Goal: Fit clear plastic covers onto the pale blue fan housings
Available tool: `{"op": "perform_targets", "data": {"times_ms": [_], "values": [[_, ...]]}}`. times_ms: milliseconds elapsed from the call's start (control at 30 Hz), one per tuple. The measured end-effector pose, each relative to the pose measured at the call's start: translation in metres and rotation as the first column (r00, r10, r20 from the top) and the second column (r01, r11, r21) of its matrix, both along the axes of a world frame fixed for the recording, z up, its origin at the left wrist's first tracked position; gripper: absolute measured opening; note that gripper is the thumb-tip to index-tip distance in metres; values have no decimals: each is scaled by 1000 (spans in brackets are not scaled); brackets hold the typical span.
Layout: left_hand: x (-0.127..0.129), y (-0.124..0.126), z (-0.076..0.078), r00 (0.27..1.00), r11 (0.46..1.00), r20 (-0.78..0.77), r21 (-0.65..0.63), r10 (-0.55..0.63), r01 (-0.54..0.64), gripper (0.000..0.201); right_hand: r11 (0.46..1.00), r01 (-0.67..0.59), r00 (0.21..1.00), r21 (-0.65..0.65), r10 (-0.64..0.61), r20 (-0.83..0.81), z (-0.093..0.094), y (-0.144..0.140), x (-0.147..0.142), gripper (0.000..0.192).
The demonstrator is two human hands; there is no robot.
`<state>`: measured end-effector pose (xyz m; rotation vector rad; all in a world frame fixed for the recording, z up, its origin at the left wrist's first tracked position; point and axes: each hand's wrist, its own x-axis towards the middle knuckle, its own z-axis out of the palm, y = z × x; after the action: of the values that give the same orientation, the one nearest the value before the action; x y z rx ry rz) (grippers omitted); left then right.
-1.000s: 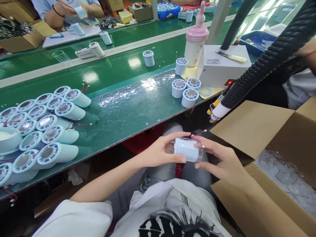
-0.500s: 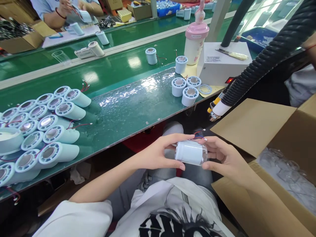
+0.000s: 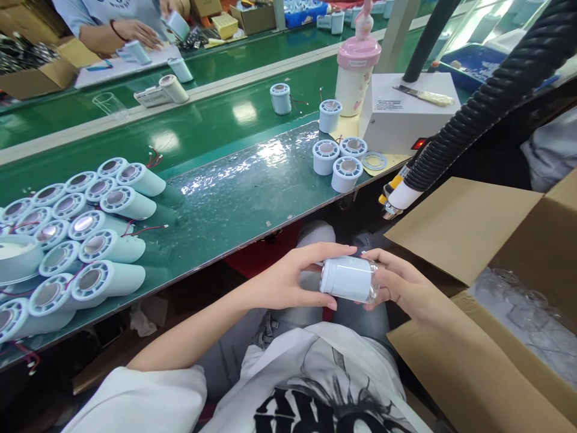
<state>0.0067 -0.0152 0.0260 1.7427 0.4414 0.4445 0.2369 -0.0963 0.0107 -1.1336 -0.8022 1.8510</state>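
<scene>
1. White cylinder housing (image 3: 347, 279) is held sideways over the lap, just below the edge of the green bench (image 3: 234, 192), with a clear cup (image 3: 373, 287) fitted on its right end.
2. Left hand (image 3: 288, 282) is curled around the housing's left end, thumb underneath and fingers draped over the top, so it's closed on the part but not squeezed hard.
3. Right hand (image 3: 401, 288) is cupped round the clear end, fingers wrapped behind it, loosely closed.
4. Handling guess: light, stiff plastic shell, smooth and probably a bit slippery. The clear end looks thin, so it's likely the bit that cracks or pops off if gripped hard.
5. Best grabbed by the white barrel, not the clear tip.
6. Nearby: more housings lying in a pile (image 3: 85, 234) on the left of the bench, a few standing ones (image 3: 345, 174) on the right, and an open cardboard box (image 3: 491, 288) of clear cups beside the right arm.
</scene>
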Motion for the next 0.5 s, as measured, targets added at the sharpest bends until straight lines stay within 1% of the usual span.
{"op": "perform_targets", "data": {"times_ms": [133,300,400,500], "values": [[-1,0,-1,1000,1000,16,-8,3,-3,75,996,-21,999,-91,18,-40,-1,-1,-6,43],[1,0,-5,998,999,54,-35,-9,11,75,982,-63,992,-180,43,-116,-2,0,-9,53],[2,-1,-7,997,999,76,-34,-1,4,74,957,-139,982,-254,100,-162,0,1,-11,59],[4,-4,-5,998,999,62,-44,21,-18,70,925,-194,979,-325,161,-127,0,1,-12,69]]}}
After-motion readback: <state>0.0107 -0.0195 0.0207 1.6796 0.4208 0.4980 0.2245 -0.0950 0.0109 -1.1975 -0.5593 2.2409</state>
